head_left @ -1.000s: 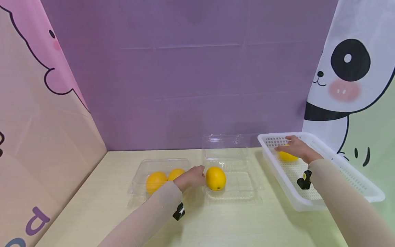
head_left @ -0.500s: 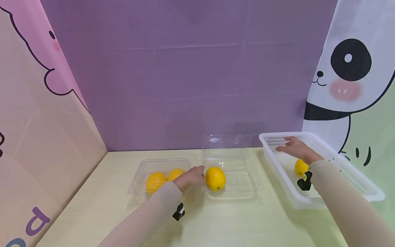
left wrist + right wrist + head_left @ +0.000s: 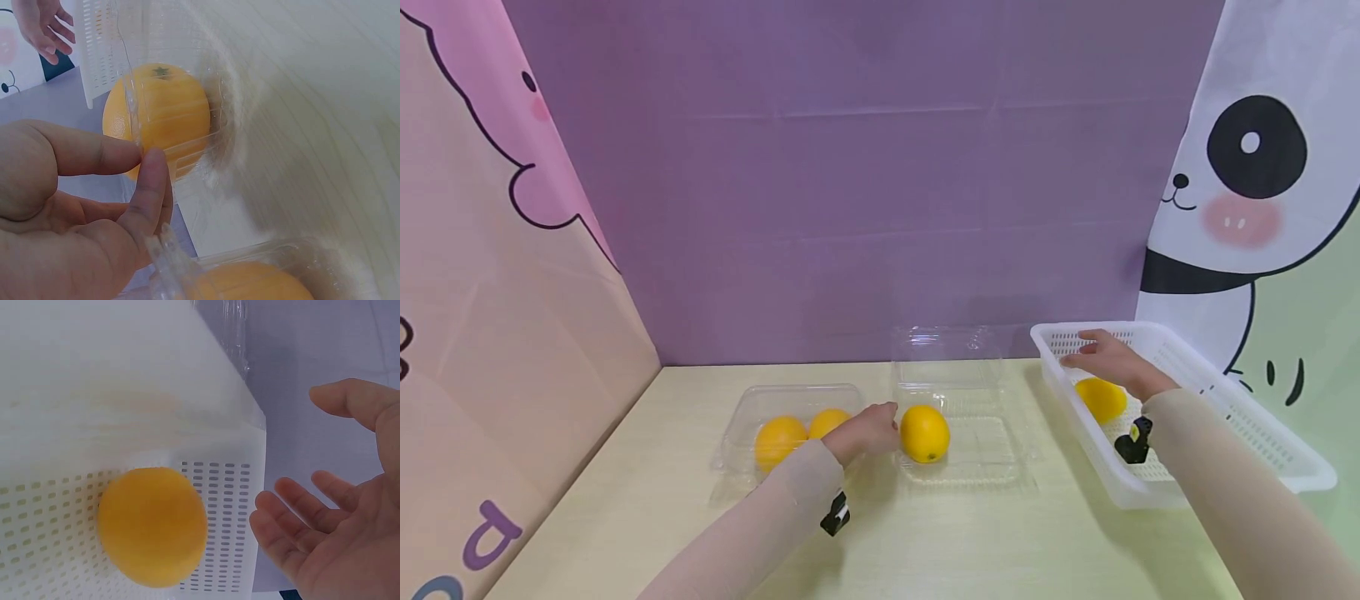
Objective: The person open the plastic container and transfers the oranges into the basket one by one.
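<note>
My left hand [image 3: 868, 429] pinches the rim of an open clear plastic clamshell box [image 3: 985, 450] between thumb and forefinger, as the left wrist view shows. One orange [image 3: 924, 434] sits at the left end of that box, right beside the fingertips. My right hand [image 3: 1112, 360] hovers over the far end of a white perforated basket [image 3: 1307, 475], its fingers spread and nothing in its grasp. Below it, a loose orange [image 3: 153, 526] lies on the basket floor, apart from the fingers in the right wrist view.
Left of my left hand stands another clear box [image 3: 737, 425] with oranges [image 3: 779, 443] in it, partly behind my forearm. The open box's lid [image 3: 947, 358] stands up at the back, near the purple backdrop [image 3: 865, 183]. Printed cloth walls flank the wooden table [image 3: 970, 550].
The orange in the basket has rolled toward my right wrist and then back to the left. My right hand has shifted slightly left; the left hand keeps still on the box.
</note>
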### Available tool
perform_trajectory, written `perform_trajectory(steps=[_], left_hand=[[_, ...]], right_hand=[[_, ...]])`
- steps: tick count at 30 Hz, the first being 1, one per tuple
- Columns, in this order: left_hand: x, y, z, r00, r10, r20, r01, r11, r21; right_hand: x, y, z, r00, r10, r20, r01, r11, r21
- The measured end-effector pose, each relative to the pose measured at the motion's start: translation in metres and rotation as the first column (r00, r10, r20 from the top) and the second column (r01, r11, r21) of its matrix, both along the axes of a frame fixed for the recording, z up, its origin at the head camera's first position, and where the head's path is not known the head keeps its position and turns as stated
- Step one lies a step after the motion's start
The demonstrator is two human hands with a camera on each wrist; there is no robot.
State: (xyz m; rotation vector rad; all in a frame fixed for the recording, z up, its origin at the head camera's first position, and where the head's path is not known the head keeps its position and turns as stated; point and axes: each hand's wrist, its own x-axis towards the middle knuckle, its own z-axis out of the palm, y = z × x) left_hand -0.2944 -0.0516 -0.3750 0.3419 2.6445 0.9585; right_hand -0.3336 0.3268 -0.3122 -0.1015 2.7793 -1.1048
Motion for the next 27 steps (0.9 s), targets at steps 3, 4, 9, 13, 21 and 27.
perform_trajectory(steps=[3, 4, 9, 13, 21, 27], left_hand=[[0.000, 0.000, 0.000, 1.000, 0.003, 0.001, -0.003, 1.000, 0.002], [0.000, 0.000, 0.000, 1.000, 0.003, 0.000, -0.003, 1.000, 0.003], [0.000, 0.000, 0.000, 1.000, 0.002, -0.004, -0.002, 1.000, 0.001], [0.000, 0.000, -0.001, 1.000, 0.001, -0.002, -0.001, 1.000, 0.004], [0.002, 0.000, 0.001, 1.000, -0.003, -0.009, 0.003, 1.000, -0.003], [0.001, 0.002, 0.001, 1.000, 0.004, 0.001, -0.004, 1.000, -0.006]], right_hand=[[0.001, -0.004, 0.002, 1.000, 0.013, -0.004, -0.013, 1.000, 0.000], [0.002, -0.006, 0.003, 1.000, 0.015, -0.003, -0.015, 1.000, 0.001], [0.002, -0.012, 0.004, 1.000, 0.024, 0.005, -0.024, 1.000, -0.003], [0.002, -0.019, 0.005, 0.999, 0.047, -0.009, -0.047, 0.999, -0.008], [0.006, -0.037, 0.007, 0.995, 0.093, -0.032, -0.093, 0.996, -0.016], [0.007, -0.046, 0.005, 0.989, 0.140, -0.049, -0.141, 0.990, -0.025]])
